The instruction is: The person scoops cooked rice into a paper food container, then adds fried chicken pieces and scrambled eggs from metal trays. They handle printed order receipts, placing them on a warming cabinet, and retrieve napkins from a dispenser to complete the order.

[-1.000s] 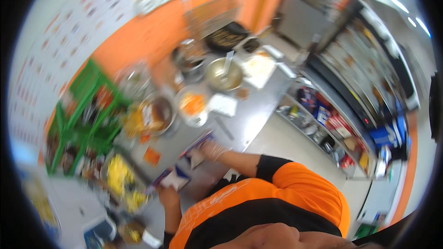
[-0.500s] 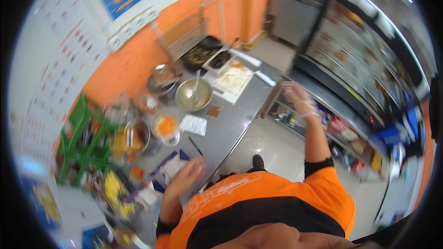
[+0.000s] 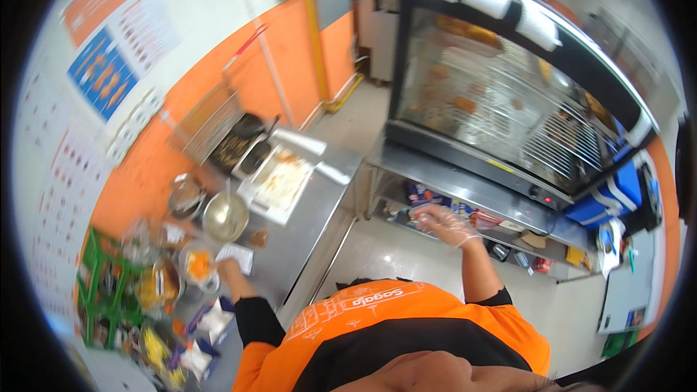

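Observation:
My left hand [image 3: 227, 269] reaches over the steel worktable, beside a white tub [image 3: 210, 287] with orange shreds [image 3: 198, 265] in it. A white printed slip [image 3: 237, 256] lies just beyond that hand. Its fingers are blurred and partly hidden, so I cannot make out whether they grip the tub's rim. In a clear plastic glove, my right hand [image 3: 444, 224] hangs in the air over the floor, in front of the low shelf. Its fingers are stretched out and nothing shows in them.
On the worktable [image 3: 308, 225] stand a metal mixing bowl [image 3: 226, 216], a white tray [image 3: 283, 187] with sauce smears, a dark pan [image 3: 231, 151] and a green crate [image 3: 98, 276]. A glass-fronted warming cabinet [image 3: 501, 94] stands at right above a shelf of packages [image 3: 486, 219].
The view has swung right, bringing more of the warming cabinet in. My left hand has moved forward from the table's near edge to the tub. My gloved right hand stays raised.

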The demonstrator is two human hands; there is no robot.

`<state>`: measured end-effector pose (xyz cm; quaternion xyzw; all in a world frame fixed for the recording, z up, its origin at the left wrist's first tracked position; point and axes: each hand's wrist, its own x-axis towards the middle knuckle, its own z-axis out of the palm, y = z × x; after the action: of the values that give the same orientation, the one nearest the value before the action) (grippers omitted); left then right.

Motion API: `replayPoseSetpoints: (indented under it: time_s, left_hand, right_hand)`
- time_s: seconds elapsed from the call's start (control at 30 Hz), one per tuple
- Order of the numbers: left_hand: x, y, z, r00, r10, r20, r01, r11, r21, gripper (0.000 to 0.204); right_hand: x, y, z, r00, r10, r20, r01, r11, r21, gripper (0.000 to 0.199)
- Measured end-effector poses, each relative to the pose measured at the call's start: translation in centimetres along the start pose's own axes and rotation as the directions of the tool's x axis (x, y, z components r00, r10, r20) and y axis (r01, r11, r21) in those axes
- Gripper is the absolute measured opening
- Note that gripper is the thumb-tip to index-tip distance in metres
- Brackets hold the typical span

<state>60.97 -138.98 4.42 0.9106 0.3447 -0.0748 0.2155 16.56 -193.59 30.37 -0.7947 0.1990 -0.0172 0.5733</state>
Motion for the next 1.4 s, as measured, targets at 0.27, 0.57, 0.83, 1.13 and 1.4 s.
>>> replayPoseSetpoints:
  time_s: [0.27,0.57,0.83,1.13,1.4]
  left_hand:
    - [-30.2,11.2,-10.5,0.162,0.888,-0.431,-0.906,-0.040,-0.422,0.063]
    - [-45.8,23.6,-14.0,-0.728,0.683,0.060,-0.387,-0.337,-0.858,0.060]
    - [-48.3,29.4,-11.6,-0.679,0.628,0.380,-0.583,-0.147,-0.799,0.035]
    - [-49.7,31.6,-7.6,-0.164,0.908,0.387,-0.007,0.391,-0.920,0.021]
    - [-47.3,37.1,-9.0,-0.406,0.904,0.131,-0.087,0.104,-0.991,0.036]
  right_hand:
    - [2.7,0.1,2.0,0.978,-0.165,0.126,0.096,0.898,0.430,0.061]
    - [4.4,-9.1,-2.6,0.943,-0.256,0.214,0.124,0.864,0.489,0.051]
    - [-0.4,-11.6,-9.5,0.934,-0.056,-0.353,0.075,0.996,0.040,0.017]
    - [1.9,-10.5,-14.9,0.737,-0.335,-0.586,0.191,0.936,-0.295,0.019]
    - [4.0,-10.9,-18.2,0.700,-0.709,-0.085,0.679,0.698,-0.230,0.020]
